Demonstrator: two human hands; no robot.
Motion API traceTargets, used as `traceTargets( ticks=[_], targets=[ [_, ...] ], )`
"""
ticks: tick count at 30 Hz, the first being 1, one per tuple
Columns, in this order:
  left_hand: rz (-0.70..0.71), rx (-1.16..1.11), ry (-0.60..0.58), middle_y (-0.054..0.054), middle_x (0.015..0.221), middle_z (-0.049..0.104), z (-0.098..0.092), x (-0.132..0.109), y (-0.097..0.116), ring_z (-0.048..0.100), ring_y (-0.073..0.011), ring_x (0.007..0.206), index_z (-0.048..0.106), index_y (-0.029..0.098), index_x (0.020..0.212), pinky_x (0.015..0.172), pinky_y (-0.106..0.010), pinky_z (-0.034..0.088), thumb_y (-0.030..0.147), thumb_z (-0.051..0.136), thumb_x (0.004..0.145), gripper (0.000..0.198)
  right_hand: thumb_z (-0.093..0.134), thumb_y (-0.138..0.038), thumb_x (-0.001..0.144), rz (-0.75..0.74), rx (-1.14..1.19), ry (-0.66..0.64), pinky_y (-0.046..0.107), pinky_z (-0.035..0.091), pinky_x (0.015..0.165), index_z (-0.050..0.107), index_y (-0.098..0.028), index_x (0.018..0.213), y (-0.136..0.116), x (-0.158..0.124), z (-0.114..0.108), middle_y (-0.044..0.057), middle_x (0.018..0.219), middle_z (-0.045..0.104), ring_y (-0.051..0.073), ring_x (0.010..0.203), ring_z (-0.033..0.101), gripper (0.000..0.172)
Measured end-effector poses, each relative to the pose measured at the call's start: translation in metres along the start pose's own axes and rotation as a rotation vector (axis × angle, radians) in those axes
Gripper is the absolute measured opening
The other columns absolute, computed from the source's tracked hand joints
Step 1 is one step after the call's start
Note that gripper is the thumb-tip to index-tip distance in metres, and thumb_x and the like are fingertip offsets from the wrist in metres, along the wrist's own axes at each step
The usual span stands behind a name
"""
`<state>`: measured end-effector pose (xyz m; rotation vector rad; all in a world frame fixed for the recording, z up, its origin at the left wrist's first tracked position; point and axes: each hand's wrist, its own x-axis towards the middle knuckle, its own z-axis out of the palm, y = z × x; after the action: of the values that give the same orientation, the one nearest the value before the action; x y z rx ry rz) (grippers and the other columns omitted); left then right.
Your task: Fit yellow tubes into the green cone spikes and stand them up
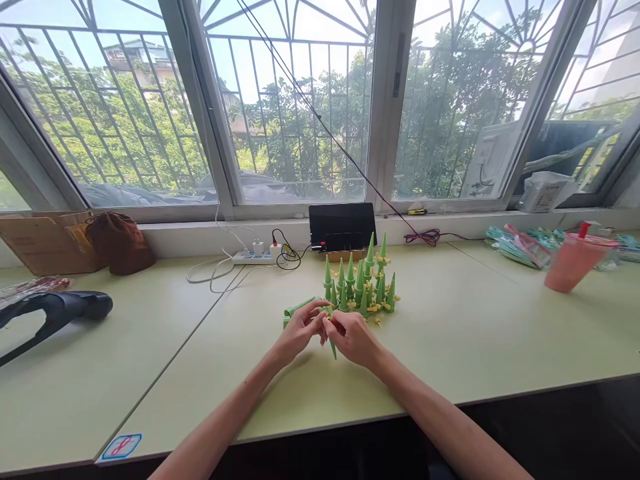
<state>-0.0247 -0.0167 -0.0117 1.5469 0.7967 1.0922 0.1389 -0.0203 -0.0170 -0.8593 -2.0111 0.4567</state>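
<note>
My left hand [301, 328] and my right hand [353, 335] meet above the table in front of several green cones. Between their fingers is a green cone piece [333, 348], its pointed tip hanging down toward the table. Both hands have their fingers closed on it. Just behind the hands stand upright green cones [359, 277] with small yellow parts [390, 300] around them. A green block-like piece [295, 308] lies partly hidden behind my left hand. A small yellow part [377, 321] lies near the cones.
A tablet [343, 223] stands behind the cones, with a power strip [254, 257] to its left. A pink cup [575, 263] and plastic packets [517, 245] are at the right. A brown bag [120, 243], cardboard box [47, 243] and black object [65, 308] are at the left.
</note>
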Motion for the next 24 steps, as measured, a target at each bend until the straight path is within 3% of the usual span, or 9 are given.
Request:
traceTargets(
  ticks=[13, 20, 24],
  targets=[
    [0.002, -0.002, 0.006, 0.0, 0.07, 0.056, -0.0005, 0.0014, -0.0021, 0.053, -0.011, 0.058, 0.054, 0.017, 0.12, 0.055, -0.026, 0.046, 0.041, 0.058, 0.088, 0.04, 0.041, -0.028, 0.094, 0.002, 0.042, -0.008, 0.02, 0.03, 0.052, 0.043, -0.019, 0.063, 0.0012, 0.0006, 0.0011, -0.003, 0.055, 0.056, 0.008, 0.047, 0.04, 0.032],
    [-0.003, -0.029, 0.051, 0.0, 0.069, 0.059, -0.0022, 0.0018, 0.0033, 0.053, -0.0112, 0.057, 0.053, 0.017, 0.123, 0.055, -0.026, 0.045, 0.041, 0.059, 0.087, 0.043, 0.058, -0.035, 0.084, 0.015, -0.039, -0.004, 0.021, 0.025, 0.05, 0.039, -0.019, 0.063, 0.0027, -0.0003, -0.0014, -0.007, 0.051, 0.038, 0.007, 0.047, 0.032, 0.032],
    [-0.006, -0.035, 0.053, -0.001, 0.067, 0.06, -0.0033, 0.0018, 0.0041, 0.054, -0.0121, 0.057, 0.054, 0.016, 0.123, 0.054, -0.026, 0.045, 0.043, 0.059, 0.086, 0.046, 0.059, -0.035, 0.082, 0.029, -0.072, -0.028, 0.02, 0.024, 0.05, 0.038, -0.019, 0.065, 0.0026, -0.0012, -0.0018, -0.007, 0.052, 0.037, 0.007, 0.047, 0.031, 0.031]
  ],
)
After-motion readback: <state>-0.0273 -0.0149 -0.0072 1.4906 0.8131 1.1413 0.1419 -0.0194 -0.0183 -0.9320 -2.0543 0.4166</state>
